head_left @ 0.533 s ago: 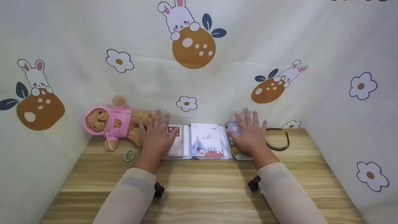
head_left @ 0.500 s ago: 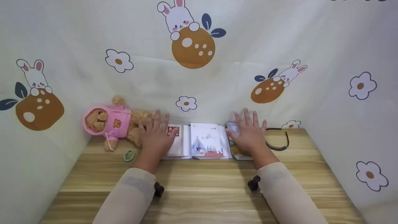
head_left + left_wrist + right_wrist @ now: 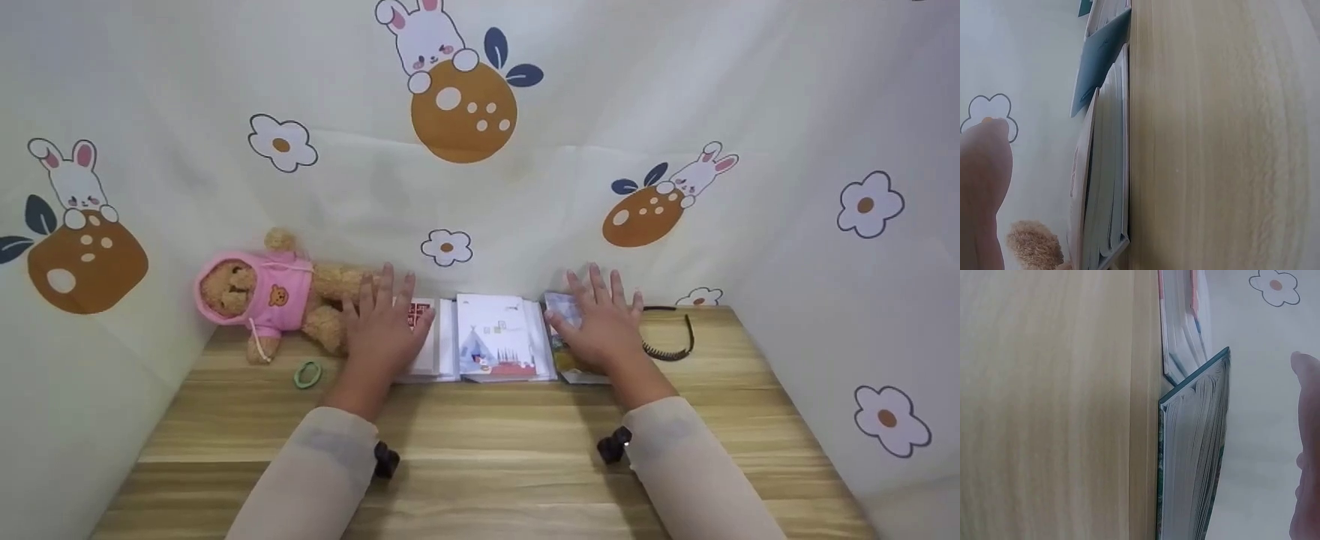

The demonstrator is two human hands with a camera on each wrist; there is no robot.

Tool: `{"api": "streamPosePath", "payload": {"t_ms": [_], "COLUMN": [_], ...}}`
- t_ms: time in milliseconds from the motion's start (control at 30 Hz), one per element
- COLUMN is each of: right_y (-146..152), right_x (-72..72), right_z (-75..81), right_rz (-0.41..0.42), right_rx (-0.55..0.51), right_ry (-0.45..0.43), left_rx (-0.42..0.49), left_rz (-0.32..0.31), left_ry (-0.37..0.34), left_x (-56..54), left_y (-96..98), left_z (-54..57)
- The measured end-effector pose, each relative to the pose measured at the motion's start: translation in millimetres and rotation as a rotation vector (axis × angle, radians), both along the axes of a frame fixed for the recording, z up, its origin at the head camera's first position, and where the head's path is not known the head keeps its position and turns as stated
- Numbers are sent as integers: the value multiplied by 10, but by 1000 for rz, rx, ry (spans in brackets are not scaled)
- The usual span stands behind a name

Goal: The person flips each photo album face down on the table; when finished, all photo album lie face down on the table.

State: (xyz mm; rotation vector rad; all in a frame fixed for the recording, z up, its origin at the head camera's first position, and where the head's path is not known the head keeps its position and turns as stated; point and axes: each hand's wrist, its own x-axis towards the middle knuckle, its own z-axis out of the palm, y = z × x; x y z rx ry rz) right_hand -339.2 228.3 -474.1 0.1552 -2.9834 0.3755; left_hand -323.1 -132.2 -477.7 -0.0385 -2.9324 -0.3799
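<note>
Three thick albums lie side by side along the back of the table. My left hand, fingers spread, is held over the left album, hiding much of its pale cover. Likewise my right hand spreads over the right album, which has a dark green edge. Between the hands, the middle album shows a tent picture on white. In the left wrist view the thumb stands apart from the left album. The right album also appears separate from the right thumb in its wrist view.
At the left lies a teddy bear in a pink hoodie, its legs reaching toward my left hand. A green hair tie sits in front of it. Right of my right hand is a black headband. A printed curtain hangs behind the table.
My left hand has shifted very slightly right over the left album. The right hand keeps nearly the same place, and the head view has moved a little. The albums have not moved.
</note>
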Motion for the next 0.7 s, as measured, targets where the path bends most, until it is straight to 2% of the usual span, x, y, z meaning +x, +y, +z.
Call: {"api": "streamPosePath", "payload": {"t_ms": [100, 167, 267, 367, 433, 533, 700], "right_y": [30, 80, 178, 274, 337, 451, 675], "right_x": [26, 47, 83, 119, 141, 167, 205], "right_z": [12, 31, 74, 116, 135, 147, 112], "right_rz": [3, 2, 4, 13, 20, 22, -18], "right_rx": [-11, -23, -54, -117, -184, -319, -549], "right_ry": [-14, 2, 33, 66, 73, 72, 10], "left_rx": [5, 41, 123, 242, 352, 562, 861], "left_rz": [7, -17, -75, -128, -140, -163, -221], "left_ry": [-6, -3, 0, -12, -14, -34, -111], "left_x": [32, 57, 105, 166, 201, 245, 318], "left_y": [82, 200, 437, 690, 837, 1043, 1386], "left_z": [-7, -19, -51, -89, -107, -114, -97]}}
